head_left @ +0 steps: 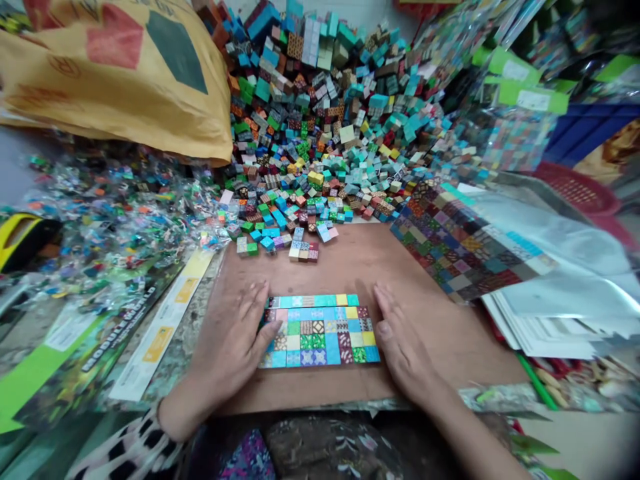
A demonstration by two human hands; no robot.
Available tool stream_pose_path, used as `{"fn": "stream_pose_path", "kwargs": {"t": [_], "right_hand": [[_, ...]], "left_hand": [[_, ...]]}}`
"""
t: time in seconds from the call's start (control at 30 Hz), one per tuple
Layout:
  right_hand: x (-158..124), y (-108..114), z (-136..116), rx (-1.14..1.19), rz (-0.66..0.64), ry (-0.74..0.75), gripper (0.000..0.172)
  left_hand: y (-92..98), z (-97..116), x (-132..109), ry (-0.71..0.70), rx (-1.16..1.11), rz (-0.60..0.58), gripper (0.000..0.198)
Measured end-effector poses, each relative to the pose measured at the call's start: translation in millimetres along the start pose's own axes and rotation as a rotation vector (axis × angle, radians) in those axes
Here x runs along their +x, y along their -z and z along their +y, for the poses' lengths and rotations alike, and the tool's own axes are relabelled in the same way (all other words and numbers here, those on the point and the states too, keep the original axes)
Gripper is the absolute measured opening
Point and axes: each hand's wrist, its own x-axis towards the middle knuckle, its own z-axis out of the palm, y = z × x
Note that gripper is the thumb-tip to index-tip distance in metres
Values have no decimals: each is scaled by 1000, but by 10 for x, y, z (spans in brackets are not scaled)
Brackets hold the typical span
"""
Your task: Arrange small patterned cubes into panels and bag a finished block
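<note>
Head view: flanking block slab point(320, 340) on brown board point(450, 347) with left hand point(237, 343) and right hand point(404, 348), both spread wide; facing loose block pile point(325, 143).

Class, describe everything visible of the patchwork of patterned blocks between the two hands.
The patchwork of patterned blocks lies flat on a brown board. Its printed squares, including blue, green, yellow and maroon, look like plastic. They form a rough rectangle, with a separate strip along the far side, stopping short on the right. The left hand overlaps its left end; the right hand is at its right edge, contact unclear.
</note>
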Motion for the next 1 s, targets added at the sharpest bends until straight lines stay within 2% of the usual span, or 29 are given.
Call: {"fn": "stream_pose_path", "kwargs": {"t": [0.1,0.3,0.4,0.47,0.57,0.63,0.7,0.77,0.8,0.9,0.93,1.0], "right_hand": [[9,-58,-27,-57,-13,42,60],[40,-84,-4,-171,-47,111,58],[21,-96,30,-184,-39,117,57],[12,-99,49,-179,-25,114,56],[10,-94,67,-158,-22,119,56],[8,-88,70,-144,-25,123,56],[0,-84,69,-136,-25,119,56],[-11,-84,67,-128,-19,110,57],[-16,-85,66,-123,-17,105,57],[-22,-88,63,-106,-10,90,57],[-21,-90,61,-101,-8,86,57],[-17,-95,58,-97,-4,82,57]], "left_hand": [[-51,39,-41,52,-68,-11,68],[-29,59,-40,151,-234,52,68],[14,91,-129,171,-387,187,63],[67,132,-286,137,-415,300,52],[178,216,-675,61,-346,406,34],[225,271,-991,8,-303,405,29],[196,299,-1305,-6,-296,292,25],[71,285,-1589,57,-312,140,27],[-17,262,-1717,121,-325,114,32],[-268,176,-2037,409,-340,132,47],[-309,163,-2118,561,-328,165,50],[-291,193,-2240,726,-330,136,49]]}}
